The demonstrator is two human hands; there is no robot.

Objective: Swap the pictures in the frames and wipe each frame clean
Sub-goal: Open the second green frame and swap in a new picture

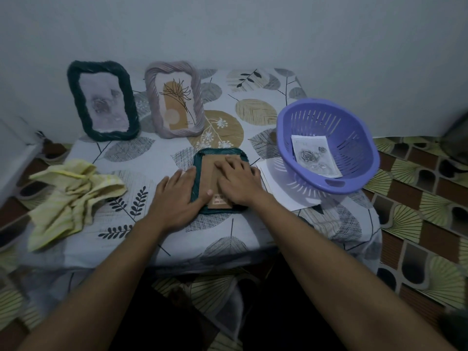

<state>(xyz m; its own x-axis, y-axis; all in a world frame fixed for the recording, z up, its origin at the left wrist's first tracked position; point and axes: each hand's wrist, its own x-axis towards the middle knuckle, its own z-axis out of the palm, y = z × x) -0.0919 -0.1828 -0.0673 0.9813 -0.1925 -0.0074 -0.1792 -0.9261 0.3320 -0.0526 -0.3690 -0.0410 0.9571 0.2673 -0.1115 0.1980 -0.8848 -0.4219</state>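
Mid-task, seemingly: you are pressing left hand (174, 196) and right hand (238, 183), fingers flat, on the backing (210, 168) of the teal frame (220, 152) lying face-down at centre, dark frame (73, 97) and pink frame (197, 102) standing upper left, rose picture (314, 155) waiting in basket (283, 138), cloth (71, 196) lying idle left.

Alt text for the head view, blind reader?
The left hand and right hand rest on a teal frame lying face down, cardboard back up, on a leaf-print tablecloth. A dark frame and a mauve frame stand behind it; a yellow cloth lies left, and a purple basket holding a rose drawing sits right.
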